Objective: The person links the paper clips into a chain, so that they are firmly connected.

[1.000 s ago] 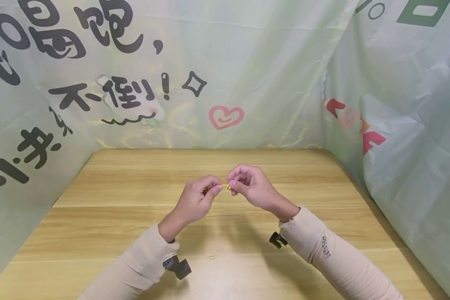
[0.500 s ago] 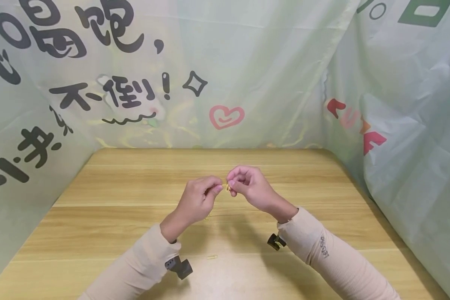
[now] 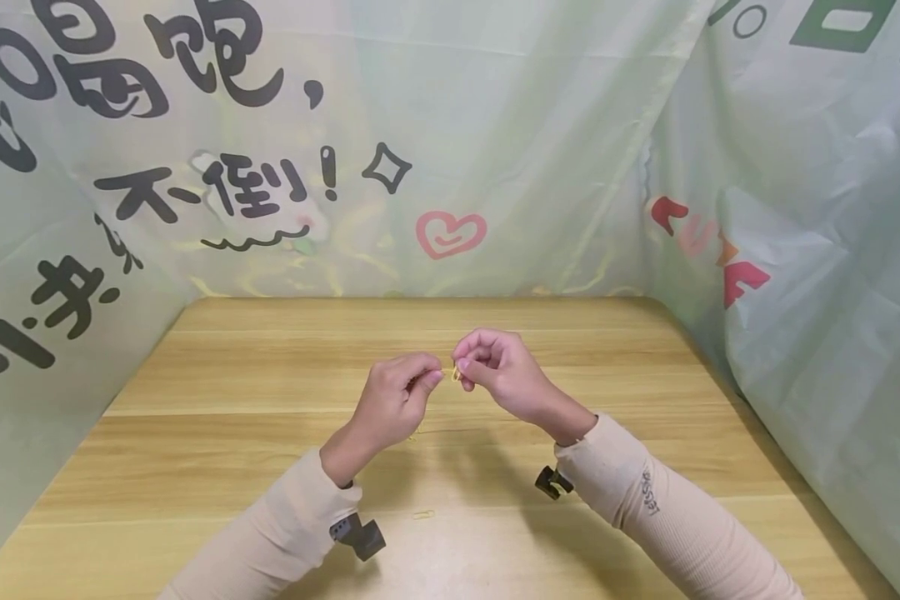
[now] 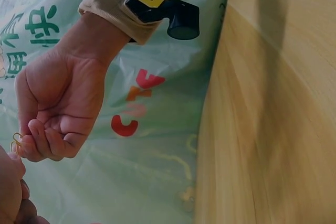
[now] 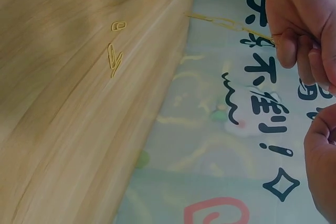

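- Head view: little has changed over the last second. The left hand (image 3: 393, 396) and right hand (image 3: 506, 379) stay raised above the table (image 3: 270, 358), fingertips near each other, with a yellow paper clip (image 3: 456, 374) between them. Each thumb and forefinger are pinched together. Less yellow now shows under the left hand; the loose clip (image 3: 423, 514) near the table's front lies where it was. The fine work therefore seems to be at the same point.
- Left wrist view: the right hand's thumb and forefinger pinch the yellow wire, its other fingers curled in; the left hand is partly cut off below it.
- Right wrist view: the left hand pinches a string of clips (image 5: 202, 18), which hangs free and looks linked. Other yellow clips (image 5: 118, 25) lie on the table; whether two overlap, I cannot tell.
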A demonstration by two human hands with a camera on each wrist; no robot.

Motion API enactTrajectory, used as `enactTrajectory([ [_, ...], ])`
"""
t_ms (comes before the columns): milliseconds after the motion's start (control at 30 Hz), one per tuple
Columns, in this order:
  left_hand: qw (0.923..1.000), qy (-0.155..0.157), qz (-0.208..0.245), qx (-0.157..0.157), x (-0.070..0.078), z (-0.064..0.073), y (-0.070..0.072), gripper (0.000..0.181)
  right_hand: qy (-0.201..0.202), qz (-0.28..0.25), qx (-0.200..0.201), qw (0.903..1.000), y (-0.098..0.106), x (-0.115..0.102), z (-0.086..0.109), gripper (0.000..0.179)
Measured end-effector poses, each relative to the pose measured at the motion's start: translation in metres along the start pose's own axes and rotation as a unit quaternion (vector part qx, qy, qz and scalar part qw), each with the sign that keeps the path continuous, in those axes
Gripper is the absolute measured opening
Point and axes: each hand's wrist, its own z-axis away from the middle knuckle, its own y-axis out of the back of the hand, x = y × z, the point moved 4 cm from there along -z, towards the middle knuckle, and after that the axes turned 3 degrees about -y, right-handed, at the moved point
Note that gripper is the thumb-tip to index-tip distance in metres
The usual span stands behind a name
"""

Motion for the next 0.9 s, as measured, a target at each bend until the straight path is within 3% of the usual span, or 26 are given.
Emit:
enactTrajectory([
  [333, 1.0000, -0.004, -0.006, 0.002, 0.0014, -0.0005, -0.0006, 0.009, 0.004, -0.007, 0.002, 1.0000, -0.0008, 0.0001, 0.0005, 0.005],
  [567, 0.9991, -0.004, -0.042, 0.004, 0.0063, -0.0032, -0.0013, 0.014, 0.005, 0.000, 0.021, 0.9998, -0.0031, -0.0007, 0.0013, 0.005],
  [900, 0.9973, 0.003, -0.073, -0.004, 0.0039, -0.0013, -0.0032, 0.012, -0.022, -0.001, 0.052, 0.9984, -0.0080, 0.0044, -0.0004, 0.007],
])
